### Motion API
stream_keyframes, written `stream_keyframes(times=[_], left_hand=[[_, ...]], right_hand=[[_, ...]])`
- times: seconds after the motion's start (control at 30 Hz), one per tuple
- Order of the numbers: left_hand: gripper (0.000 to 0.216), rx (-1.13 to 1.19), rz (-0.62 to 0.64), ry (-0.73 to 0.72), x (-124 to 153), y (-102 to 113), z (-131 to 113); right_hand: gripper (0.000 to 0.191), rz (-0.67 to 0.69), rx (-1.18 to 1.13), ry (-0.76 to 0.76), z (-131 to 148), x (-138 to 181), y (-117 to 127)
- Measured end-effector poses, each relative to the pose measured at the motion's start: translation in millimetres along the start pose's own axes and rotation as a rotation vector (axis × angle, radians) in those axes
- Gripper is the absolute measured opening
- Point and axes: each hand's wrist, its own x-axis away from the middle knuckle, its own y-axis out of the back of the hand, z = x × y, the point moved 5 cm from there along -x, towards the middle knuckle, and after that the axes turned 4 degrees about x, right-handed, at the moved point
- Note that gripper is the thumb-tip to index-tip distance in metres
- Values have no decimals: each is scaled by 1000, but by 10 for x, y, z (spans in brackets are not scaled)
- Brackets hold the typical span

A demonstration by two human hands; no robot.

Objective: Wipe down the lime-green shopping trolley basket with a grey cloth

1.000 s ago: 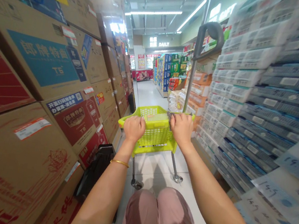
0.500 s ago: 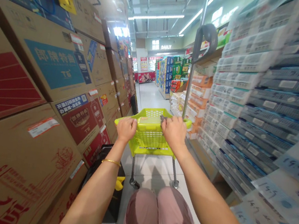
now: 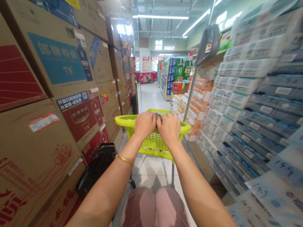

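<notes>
A lime-yellow shopping cart (image 3: 124, 120) stands in front of my knees, with a slotted plastic basket and grey legs. My left hand (image 3: 144, 124) and my right hand (image 3: 169, 129) are side by side over the middle of its handle. Both are closed, their fingertips meeting on a small grey crumpled thing (image 3: 157, 116) whose kind is too small to make out. The hands hide the middle of the handle and part of the basket. Whether my palms rest on the handle I cannot tell.
Stacked cardboard boxes (image 3: 53, 59) wall the aisle on the left, a black bag (image 3: 96, 170) at their foot. Packs of paper tissue (image 3: 237, 83) are piled high on the right. A metal pole (image 3: 191, 93) with a grey loop rises beside the cart. Tiled floor (image 3: 151, 94) runs ahead.
My left hand has left the left part of the handle and moved right to meet my right hand. The right hand and the small grey thing have shifted slightly left.
</notes>
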Motion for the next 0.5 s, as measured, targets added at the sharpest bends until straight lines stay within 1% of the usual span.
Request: stream_keyframes(times=[0.03,0.07,0.17,0.27,0.4,0.5], left_hand=[[33,-15,24,35,-3,-58,-9],[37,-36,16,66,4,-95,-9],[40,-50,-5,4,48,-153,-38],[40,-26,-19,-68,82,-161,-51],[40,-12,-60,-58,88,-163,-36],[40,-6,-80,-43,91,-177,-42]], right_hand=[[35,-4,3,6,23,2,-19],[35,-6,8,10,38,10,-39],[36,-8,26,26,28,60,-75],[37,10,41,47,-57,102,-70],[37,30,67,31,-288,130,-12],[37,27,86,-26,-538,145,31]])
